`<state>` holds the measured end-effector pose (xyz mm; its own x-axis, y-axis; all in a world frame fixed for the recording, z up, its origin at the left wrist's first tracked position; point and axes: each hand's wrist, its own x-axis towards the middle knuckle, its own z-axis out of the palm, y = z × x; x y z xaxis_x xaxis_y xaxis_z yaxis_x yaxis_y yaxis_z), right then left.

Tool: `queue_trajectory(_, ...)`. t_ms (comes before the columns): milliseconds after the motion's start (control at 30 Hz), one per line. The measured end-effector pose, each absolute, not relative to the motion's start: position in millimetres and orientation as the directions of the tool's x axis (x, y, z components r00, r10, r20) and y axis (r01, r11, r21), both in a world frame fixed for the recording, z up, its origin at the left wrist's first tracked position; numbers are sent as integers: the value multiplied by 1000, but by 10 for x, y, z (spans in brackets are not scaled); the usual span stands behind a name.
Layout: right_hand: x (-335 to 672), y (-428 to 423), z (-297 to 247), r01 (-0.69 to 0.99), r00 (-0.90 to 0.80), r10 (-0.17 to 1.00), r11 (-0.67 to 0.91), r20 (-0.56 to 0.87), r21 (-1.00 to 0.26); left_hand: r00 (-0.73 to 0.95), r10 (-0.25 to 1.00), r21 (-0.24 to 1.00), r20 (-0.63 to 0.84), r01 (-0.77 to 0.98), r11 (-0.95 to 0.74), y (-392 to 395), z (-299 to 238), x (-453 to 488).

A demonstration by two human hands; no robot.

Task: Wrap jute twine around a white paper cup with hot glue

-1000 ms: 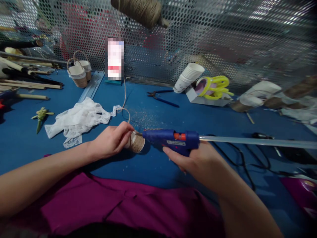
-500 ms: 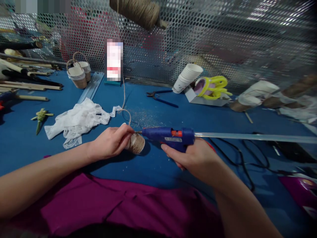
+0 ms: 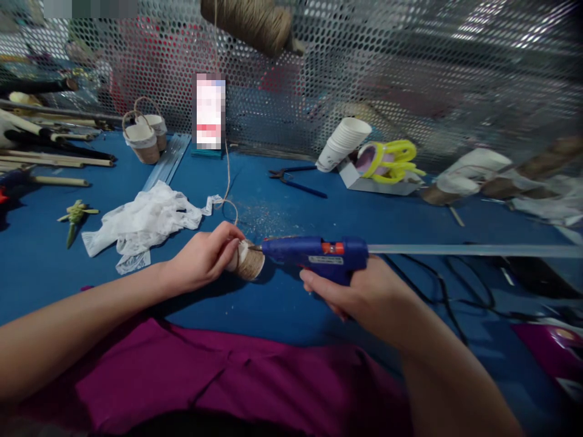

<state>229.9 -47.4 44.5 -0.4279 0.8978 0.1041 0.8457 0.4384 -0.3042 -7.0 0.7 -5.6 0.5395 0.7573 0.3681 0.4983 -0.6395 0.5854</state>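
My left hand (image 3: 207,255) is closed around a small paper cup (image 3: 250,262) wrapped in twine, which lies tilted on its side. A strand of twine (image 3: 228,173) runs from under those fingers up towards the spool. My right hand (image 3: 350,288) grips a blue glue gun (image 3: 314,255), its index finger by the trigger. The nozzle points left and is at the cup's side, close to my left fingertips; whether it touches cannot be made out. A long clear glue stick (image 3: 473,250) sticks out of the gun's back. White lace (image 3: 148,221) lies in a heap beyond my left forearm.
A twine spool (image 3: 250,24) hangs on the perforated metal screen (image 3: 387,67). Pliers (image 3: 298,181), stacked paper cups (image 3: 344,142) and a box with yellow ties (image 3: 389,164) stand behind. Two small handled baskets (image 3: 142,142) are at back left. A black cable (image 3: 437,285) lies at right.
The glue gun has shifted slightly right, its nozzle now lower on the cup's side. My left hand has turned the cup a little, and its fingertips have moved left.
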Motion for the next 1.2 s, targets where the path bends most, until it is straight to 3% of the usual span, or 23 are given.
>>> queue_trajectory(133, 2261, -362, 496, 663, -227, 959, 23, -171, -749, 490, 814, 682, 313, 481, -551, 16, -77, -69)
queue_trajectory(233, 2331, -232, 430, 499, -75, 985, -96, -153, -861, 452, 860, 785, 236, 433, -443, 21, -107, -60)
queue_trajectory(333, 2431, -82, 305, 573, 83, 995, -93, -56, -814, 425, 883, 880, 197, 320, -350, 16, -122, -42)
queue_trajectory(433, 2475, 61, 210, 757, 218, 976, -184, -23, -626, 414, 891, 924, 186, 234, -301, -6, -114, -24)
queue_trajectory(700, 2474, 273, 34, 850, 275, 961, -235, 17, -471, 450, 881, 944, 149, 201, -263, -94, -68, 14)
queue_trajectory(867, 2395, 206, 42, 898, 210, 958, -111, 195, -426, 483, 855, 898, 187, 268, -348, -161, -25, 16)
queue_trajectory(967, 2197, 64, 152, 839, -20, 982, 120, 190, -531, 571, 803, 891, 171, 258, -374, -216, -8, 14)
queue_trajectory(1000, 2118, 8, 183, 699, -198, 972, 233, 130, -677, 604, 780, 891, 161, 251, -378, -235, -8, 13)
queue_trajectory(1067, 1970, -95, 213, 400, -385, 922, 210, 44, -892, 654, 743, 887, 140, 250, -388, -266, -19, 12)
queue_trajectory(1200, 1809, -210, 176, 86, -351, 935, -16, -45, -996, 683, 717, 883, 138, 243, -401, -286, -35, 20)
